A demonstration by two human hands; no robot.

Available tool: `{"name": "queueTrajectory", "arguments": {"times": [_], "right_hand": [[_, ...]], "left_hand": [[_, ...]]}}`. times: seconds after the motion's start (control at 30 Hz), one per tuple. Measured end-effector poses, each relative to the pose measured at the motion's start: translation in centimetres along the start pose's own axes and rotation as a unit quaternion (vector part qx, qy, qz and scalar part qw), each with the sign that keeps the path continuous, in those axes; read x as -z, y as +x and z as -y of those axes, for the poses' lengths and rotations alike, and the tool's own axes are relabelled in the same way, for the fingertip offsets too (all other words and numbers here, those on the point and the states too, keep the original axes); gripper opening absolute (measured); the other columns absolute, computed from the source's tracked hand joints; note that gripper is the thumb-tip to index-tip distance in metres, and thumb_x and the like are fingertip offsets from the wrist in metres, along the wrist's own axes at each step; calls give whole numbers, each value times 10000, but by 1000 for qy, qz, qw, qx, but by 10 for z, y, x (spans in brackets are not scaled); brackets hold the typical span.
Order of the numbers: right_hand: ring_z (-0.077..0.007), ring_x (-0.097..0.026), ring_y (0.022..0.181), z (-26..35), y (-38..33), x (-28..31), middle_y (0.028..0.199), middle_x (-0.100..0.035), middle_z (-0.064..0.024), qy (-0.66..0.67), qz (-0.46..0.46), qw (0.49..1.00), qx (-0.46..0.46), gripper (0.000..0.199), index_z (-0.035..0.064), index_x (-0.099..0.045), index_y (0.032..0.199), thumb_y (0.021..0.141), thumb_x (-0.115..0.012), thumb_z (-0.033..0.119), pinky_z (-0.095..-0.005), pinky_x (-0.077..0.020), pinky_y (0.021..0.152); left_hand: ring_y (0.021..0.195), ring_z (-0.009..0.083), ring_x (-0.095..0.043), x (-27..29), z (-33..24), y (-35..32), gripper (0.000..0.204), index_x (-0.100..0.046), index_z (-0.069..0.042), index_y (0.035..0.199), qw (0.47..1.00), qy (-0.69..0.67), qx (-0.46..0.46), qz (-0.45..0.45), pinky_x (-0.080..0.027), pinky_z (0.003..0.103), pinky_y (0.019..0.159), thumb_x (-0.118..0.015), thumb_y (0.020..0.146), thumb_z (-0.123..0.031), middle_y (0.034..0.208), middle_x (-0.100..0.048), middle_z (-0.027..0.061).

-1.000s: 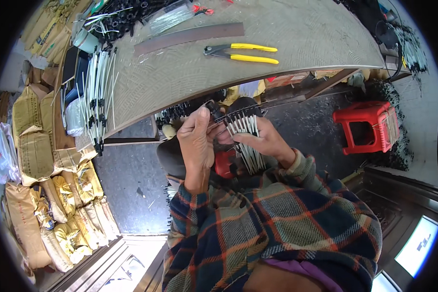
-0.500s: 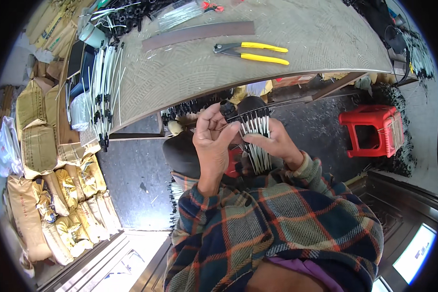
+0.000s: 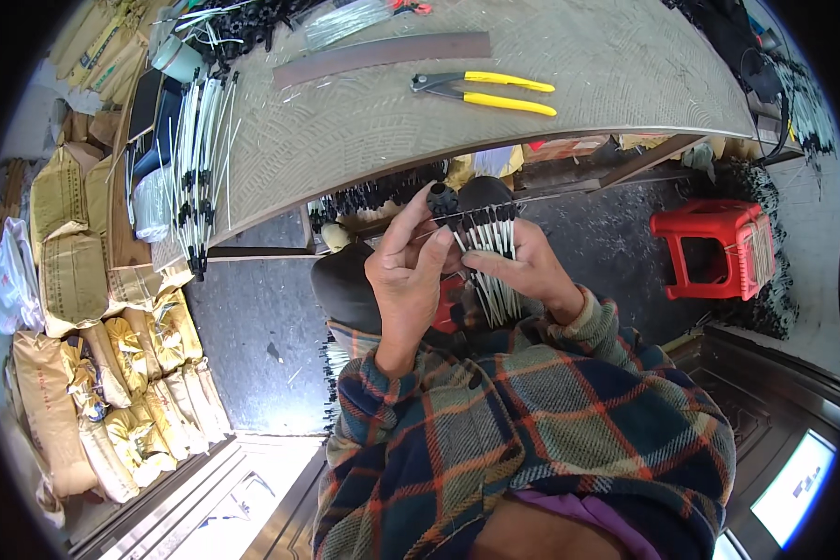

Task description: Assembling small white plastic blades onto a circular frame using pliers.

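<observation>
Above my lap, my right hand [image 3: 538, 271] is closed round a row of white rods with black ends [image 3: 491, 241], its thumb lying across them. A thin wire [image 3: 551, 193] runs along their black ends and off to the right. To the left of the row, my left hand [image 3: 407, 269] is closed on a black ribbed round piece [image 3: 442, 199], held up by the fingers. Its thumb points up toward the wire and almost touches the nearest rod. What lies between thumb and fingers is partly hidden.
The worktable [image 3: 345, 140] ahead carries yellow-handled pliers [image 3: 495, 91], a brown strip [image 3: 383, 58] and bundled white rods [image 3: 196, 168]. A red stool [image 3: 709, 247] stands to the right. Brown sacks [image 3: 75, 280] are stacked at the left.
My left hand has shifted slightly left and the black round piece has tilted, showing more of its face. My right hand has hardly moved and still grips the rods.
</observation>
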State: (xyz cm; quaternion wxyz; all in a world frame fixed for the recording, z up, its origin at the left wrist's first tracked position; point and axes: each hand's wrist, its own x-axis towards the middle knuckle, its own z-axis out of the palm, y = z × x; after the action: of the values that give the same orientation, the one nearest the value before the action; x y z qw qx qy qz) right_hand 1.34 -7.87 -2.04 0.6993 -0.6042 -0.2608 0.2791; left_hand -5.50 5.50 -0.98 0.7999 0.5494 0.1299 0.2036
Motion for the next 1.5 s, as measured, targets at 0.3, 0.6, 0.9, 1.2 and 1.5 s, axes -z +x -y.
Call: {"name": "queueTrajectory", "arguments": {"times": [0.3,0.6,0.9,1.2,1.5], "right_hand": [[-59,-534,729,-3,-3,-2,817,-608,-8,-21,-20,1000,8,167,11,-603,962,805,-614,67,-228,-448,632],[-58,-537,708,2,-2,-4,798,-616,-17,-42,-34,998,9,150,12,-611,935,789,-615,48,-234,-448,616],[-53,-538,706,3,-4,-3,781,-614,-7,-26,-40,999,17,125,5,-608,910,797,-610,56,-225,-451,621],[-86,-563,765,5,-2,-5,857,-625,-49,-55,1,998,31,249,8,-535,1025,805,-614,95,-253,-457,669],[-95,-475,899,-11,6,-10,993,-477,-46,45,-3,997,61,413,34,-417,1082,752,-661,78,-238,-391,800]], "left_hand": [[735,77,-550,-5,2,-3,414,-472,25,1213,994,-93,43,-33,-518,208,626,-555,807,43,876,-524,26],[779,61,-497,1,9,-3,400,-525,46,1164,997,-39,-1,-61,-424,184,716,-587,770,76,889,-539,17],[794,63,-499,-5,6,-8,430,-509,0,1202,999,-25,-20,-27,-443,190,710,-585,782,58,904,-525,7],[750,45,-453,-11,12,-5,399,-534,19,1148,995,-36,-24,-86,-400,163,689,-625,761,46,873,-506,-16],[821,117,-567,-9,12,1,317,-519,59,1111,994,-90,-34,-58,-475,234,723,-582,848,-106,962,-603,69]]}}
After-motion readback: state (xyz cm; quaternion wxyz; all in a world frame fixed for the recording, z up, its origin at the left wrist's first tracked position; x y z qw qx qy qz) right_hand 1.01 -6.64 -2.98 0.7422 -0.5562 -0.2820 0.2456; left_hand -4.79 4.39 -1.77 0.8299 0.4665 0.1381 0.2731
